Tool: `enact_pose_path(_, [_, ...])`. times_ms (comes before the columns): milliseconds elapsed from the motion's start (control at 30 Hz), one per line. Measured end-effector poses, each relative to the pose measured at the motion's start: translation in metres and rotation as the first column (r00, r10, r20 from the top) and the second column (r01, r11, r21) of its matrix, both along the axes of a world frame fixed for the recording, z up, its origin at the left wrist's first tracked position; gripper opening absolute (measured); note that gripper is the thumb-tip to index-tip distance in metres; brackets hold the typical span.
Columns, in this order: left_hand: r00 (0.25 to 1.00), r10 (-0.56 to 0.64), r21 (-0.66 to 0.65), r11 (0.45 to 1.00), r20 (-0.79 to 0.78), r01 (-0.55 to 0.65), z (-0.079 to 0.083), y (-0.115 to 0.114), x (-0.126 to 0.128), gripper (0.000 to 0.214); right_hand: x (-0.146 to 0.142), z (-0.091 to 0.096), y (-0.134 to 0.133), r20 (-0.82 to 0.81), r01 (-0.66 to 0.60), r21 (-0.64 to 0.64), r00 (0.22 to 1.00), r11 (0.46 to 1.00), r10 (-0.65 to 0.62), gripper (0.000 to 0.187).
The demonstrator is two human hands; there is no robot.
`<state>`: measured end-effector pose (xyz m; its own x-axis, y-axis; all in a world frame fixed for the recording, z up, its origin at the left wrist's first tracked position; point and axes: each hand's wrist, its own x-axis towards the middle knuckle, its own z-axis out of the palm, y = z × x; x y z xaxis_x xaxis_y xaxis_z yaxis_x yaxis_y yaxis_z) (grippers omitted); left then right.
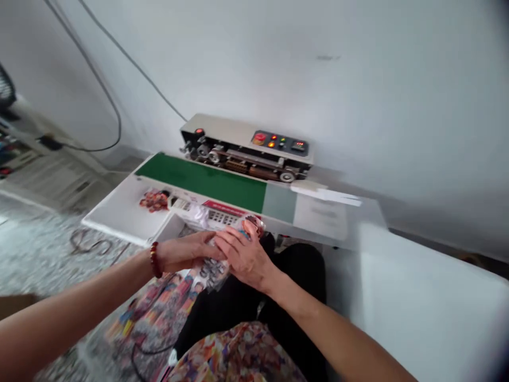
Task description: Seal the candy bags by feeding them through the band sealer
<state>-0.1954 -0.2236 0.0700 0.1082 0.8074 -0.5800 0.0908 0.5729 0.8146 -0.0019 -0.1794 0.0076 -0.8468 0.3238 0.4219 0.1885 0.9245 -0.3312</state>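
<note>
Both hands are drawn together over the wearer's lap, closed on a clear plastic bag (213, 269) of small pieces, just in front of the near edge of a band sealer (246, 143) with a green conveyor belt (207, 180). The left hand (189, 252), a beaded bracelet (155, 260) at its wrist, pinches the bag from the side with its thumb on top; the right hand (244, 260) lies palm down, fingers bent over the plastic and meeting the left fingertips, though its underside is hidden. Shiny film shows below the fingers, and a reddish printed part (254, 225) shows beyond them. The bag looks light and limp, its film probably slick and quick to crease, while the pieces inside seem loose enough to shift and sag to one end. A broad hold around the filled part should suit it better than a tight pinch, with the film's edge kept flat between thumb and finger. A cluster of colourful pieces (154, 200) lies on the white tabletop (119, 215) to the left, and more packs (159, 307) lie below the left forearm.
</note>
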Motion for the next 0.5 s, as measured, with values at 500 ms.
enact_pose_path(500, [0.854, 0.100, 0.754, 0.530, -0.511, 0.389, -0.056, 0.150, 0.188, 0.047, 0.178, 0.023, 0.151, -0.061, 0.233, -0.924, 0.695, 0.304, -0.716, 0.039])
